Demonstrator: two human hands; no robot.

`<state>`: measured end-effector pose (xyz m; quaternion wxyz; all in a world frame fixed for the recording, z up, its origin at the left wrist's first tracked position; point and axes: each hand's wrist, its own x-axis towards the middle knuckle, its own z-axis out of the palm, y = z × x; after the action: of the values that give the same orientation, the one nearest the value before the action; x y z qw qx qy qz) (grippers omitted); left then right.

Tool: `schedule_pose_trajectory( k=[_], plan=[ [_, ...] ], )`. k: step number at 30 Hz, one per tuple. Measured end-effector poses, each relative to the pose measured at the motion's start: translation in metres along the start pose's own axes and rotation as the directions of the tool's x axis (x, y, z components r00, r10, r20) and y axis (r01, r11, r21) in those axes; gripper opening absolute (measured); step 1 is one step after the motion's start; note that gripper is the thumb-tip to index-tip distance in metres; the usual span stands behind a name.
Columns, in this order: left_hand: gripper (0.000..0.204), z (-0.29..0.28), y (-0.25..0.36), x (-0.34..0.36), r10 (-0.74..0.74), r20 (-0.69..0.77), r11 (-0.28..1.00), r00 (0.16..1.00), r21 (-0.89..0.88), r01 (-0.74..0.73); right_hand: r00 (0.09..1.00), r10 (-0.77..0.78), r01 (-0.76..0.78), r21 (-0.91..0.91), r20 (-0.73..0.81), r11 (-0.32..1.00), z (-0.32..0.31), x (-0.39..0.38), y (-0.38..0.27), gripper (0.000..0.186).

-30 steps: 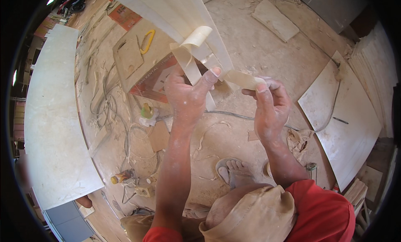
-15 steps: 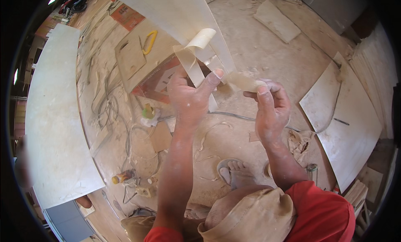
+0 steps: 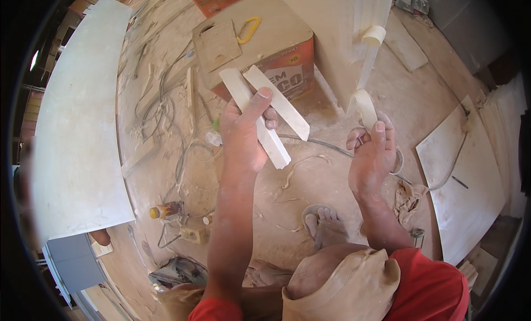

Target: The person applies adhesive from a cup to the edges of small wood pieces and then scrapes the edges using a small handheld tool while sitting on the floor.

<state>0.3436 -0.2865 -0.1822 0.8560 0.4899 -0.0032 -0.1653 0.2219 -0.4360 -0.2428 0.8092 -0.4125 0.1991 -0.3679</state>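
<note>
My left hand (image 3: pixel 243 133) grips two narrow white strips (image 3: pixel 270 146) (image 3: pixel 289 109) with its thumb over them, one slanting beside the other. At the right, my right hand (image 3: pixel 373 155) pinches the lower end of a thin cream band (image 3: pixel 364 103), which bends and runs up along a pale upright panel (image 3: pixel 337 22) to a curled loop (image 3: pixel 374 34). Behind my left hand stands a red printed box (image 3: pixel 296 69), with a board on top and a yellow-handled tool (image 3: pixel 250 29) lying on it.
A long white board (image 3: pixel 77 127) spans the left, and another white sheet (image 3: pixel 459 205) lies at the right. Cables (image 3: pixel 321 141), wood scraps and dust cover the floor. A yellow-capped bottle (image 3: pixel 166 211) lies low at left. A grey panel (image 3: pixel 464 27) stands at the back right.
My left hand has drawn the two strips apart from the panel. The panel and curled band now appear farther right, my right hand lower, and the box more exposed as the view has shifted.
</note>
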Motion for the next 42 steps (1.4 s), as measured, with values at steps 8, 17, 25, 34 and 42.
schedule_pose_trajectory(
  k=[8, 17, 25, 34, 42],
  plan=[
    [0.023, -0.015, 0.011, -0.01, -0.011, -0.083, 0.999, 0.996, -0.047, 0.007, 0.984, 0.171, -0.166, 0.09, -0.05, 0.982, -0.005, -0.002, 0.006, 0.031],
    [0.027, -0.024, 0.007, -0.01, -0.091, -0.093, 0.986, 0.991, -0.149, 0.077, 0.835, 0.547, -0.548, -0.198, -0.065, 0.813, -0.036, -0.033, 0.032, 0.036],
    [0.026, -0.026, 0.007, -0.016, -0.106, -0.057, 0.971, 0.993, -0.221, 0.091, 0.864, 0.349, -0.309, -0.166, 0.363, 0.937, 0.043, -0.025, 0.025, 0.022],
    [0.013, -0.029, -0.007, -0.019, 0.021, -0.041, 0.95, 0.999, -0.31, -0.032, 0.898, -0.048, -0.032, 0.174, 0.438, 0.984, 0.079, -0.01, 0.029, 0.015],
    [0.017, -0.039, -0.012, 0.014, 0.1, -0.161, 0.965, 0.982, -0.223, -0.135, 0.856, 0.138, -0.063, -0.166, 0.498, 0.984, 0.055, 0.027, 0.099, 0.016]
  ],
)
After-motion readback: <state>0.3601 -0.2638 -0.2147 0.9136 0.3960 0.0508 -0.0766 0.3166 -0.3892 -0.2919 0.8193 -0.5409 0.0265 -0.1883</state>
